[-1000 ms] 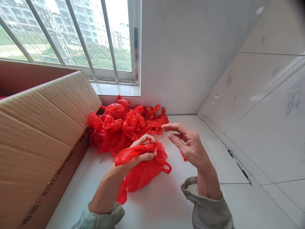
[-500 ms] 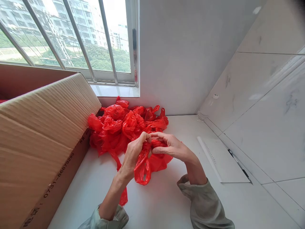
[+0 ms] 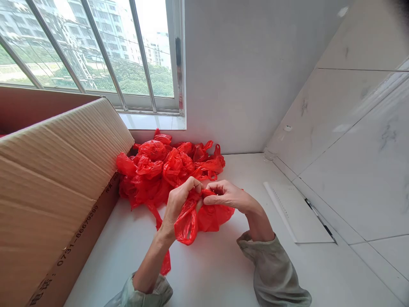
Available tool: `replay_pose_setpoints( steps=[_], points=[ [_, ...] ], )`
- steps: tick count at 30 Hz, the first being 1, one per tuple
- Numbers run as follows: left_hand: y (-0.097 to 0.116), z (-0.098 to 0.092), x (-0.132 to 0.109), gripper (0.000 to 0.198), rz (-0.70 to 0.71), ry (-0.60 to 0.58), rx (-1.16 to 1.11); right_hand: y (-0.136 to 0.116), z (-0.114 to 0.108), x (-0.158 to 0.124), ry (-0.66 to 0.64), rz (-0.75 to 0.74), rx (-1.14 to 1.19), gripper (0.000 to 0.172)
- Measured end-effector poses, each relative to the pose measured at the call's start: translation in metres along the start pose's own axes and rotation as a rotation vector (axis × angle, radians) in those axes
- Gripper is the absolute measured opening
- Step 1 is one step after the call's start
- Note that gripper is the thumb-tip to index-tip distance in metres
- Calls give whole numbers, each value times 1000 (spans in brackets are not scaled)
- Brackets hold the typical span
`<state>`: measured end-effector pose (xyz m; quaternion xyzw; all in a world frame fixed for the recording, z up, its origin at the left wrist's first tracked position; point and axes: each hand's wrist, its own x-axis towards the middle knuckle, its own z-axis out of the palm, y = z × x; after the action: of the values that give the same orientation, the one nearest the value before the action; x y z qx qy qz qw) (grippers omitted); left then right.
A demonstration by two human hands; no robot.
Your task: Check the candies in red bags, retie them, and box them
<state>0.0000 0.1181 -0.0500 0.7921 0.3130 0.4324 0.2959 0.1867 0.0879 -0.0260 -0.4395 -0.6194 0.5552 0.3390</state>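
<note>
1. Fingers of the left hand (image 3: 179, 200) bent and closed on a red plastic bag (image 3: 215, 217), at its gathered part.
2. Right hand (image 3: 231, 197): thumb and forefinger pinched together on the same bag, just beside the left fingertips. Exact grip partly hidden by folds.
3. Bag position: between the two hands, above the middle of the counter (image 3: 204, 273), near side of the pile. A handle loop (image 3: 186, 228) hangs below the left hand; the body spreads below the right. Contact with the counter: cannot tell.
4. Pile of crumpled red bags (image 3: 172, 166) on the counter, against the wall (image 3: 230, 94) and beside the cardboard box (image 3: 67, 179).
5. Red strip (image 3: 165, 263) shows beside the left forearm, partly covered by it.
6. White paper (image 3: 297, 213) lies flat on the right, with a dark pen (image 3: 321, 221) along its far-right edge.
</note>
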Motion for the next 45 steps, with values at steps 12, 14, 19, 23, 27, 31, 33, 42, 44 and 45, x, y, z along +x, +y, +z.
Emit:
replay_pose_setpoints(
  steps=[12, 14, 19, 23, 27, 31, 33, 42, 44, 45],
  points=[
    [5, -2, 4, 15, -99, 96, 31, 7, 7, 9, 34, 59, 95, 22],
    [4, -1, 5, 16, -105, 64, 21, 9, 8, 11, 56, 31, 91, 25],
    [1, -7, 5, 16, -76, -59, 2, 12, 12, 17, 203, -89, 8, 19],
    [4, -17, 2, 11, 10, -322, -67, 14, 12, 21, 513, -240, -332, 19],
    [4, -15, 0, 33, -43, -310, -144, 17, 5, 20, 658, -258, -572, 22],
    [0, -14, 0, 52, -78, -217, -196, 23, -4, 19, 666, -213, -590, 23],
    [-1, -19, 1, 55, -113, -237, -211, 26, -9, 20, 680, -189, -565, 23],
    [2, -35, -2, 58, -251, -533, 11, 62, -54, 16, 944, 14, -502, 23],
    [0, -35, -3, 56, -284, -591, 57, 71, -62, 15, 969, 49, -494, 24],
    [0, -35, -3, 56, -306, -615, 80, 74, -64, 15, 975, 62, -494, 24]
  ],
)
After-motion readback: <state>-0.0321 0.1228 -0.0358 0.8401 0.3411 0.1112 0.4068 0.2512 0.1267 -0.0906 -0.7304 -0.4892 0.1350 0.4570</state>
